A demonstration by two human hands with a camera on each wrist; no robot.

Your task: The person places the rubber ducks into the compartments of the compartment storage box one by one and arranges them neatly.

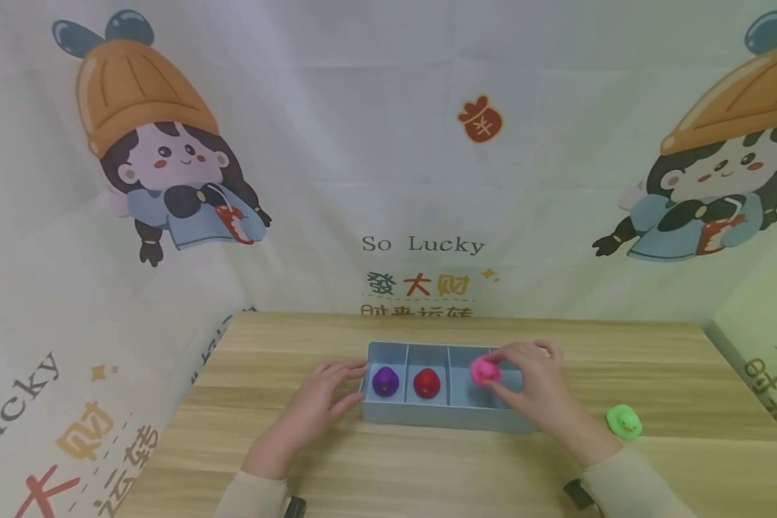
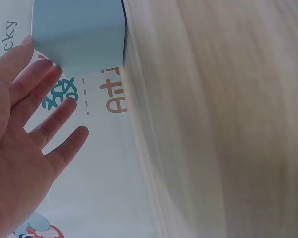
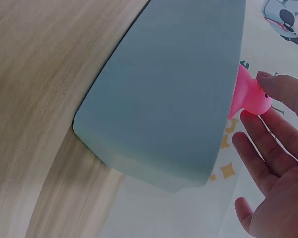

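A blue-grey divided box (image 1: 450, 416) stands on the table, with a purple rubber duck (image 1: 385, 381) in its leftmost compartment and a red rubber duck (image 1: 426, 383) in the one beside it. My right hand (image 1: 536, 381) pinches a pink rubber duck (image 1: 485, 370) by its head, over the third compartment. In the right wrist view, the pink duck (image 3: 251, 94) sticks up past the box wall, its lower part hidden. At the box's left end, my left hand (image 1: 320, 396) touches the wall with extended fingertips; its fingers are spread in the left wrist view.
A green rubber duck (image 1: 624, 421) lies on the wooden table (image 1: 466, 475) to the right of my right forearm. Behind the table hangs a printed cloth (image 1: 388, 165) with cartoon figures and lettering.
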